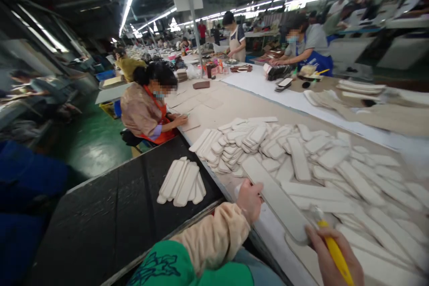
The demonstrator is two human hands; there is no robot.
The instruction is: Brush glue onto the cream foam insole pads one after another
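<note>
My left hand (pixel 250 199), in a beige sleeve, is closed on the near end of a long white insole piece (pixel 275 196) that lies flat on the table. My right hand (pixel 331 254) grips a yellow-handled brush (pixel 331 246) whose tip rests on the other end of that piece. A big heap of white insole pieces (pixel 301 156) spreads across the table just beyond both hands.
A small stack of white pieces (pixel 182 182) lies on the black belt (pixel 110 214) to my left. A seated person in an orange apron (pixel 147 107) works at the same table further along. Other people stand at the far side, near stacks of pale soles (pixel 355 91).
</note>
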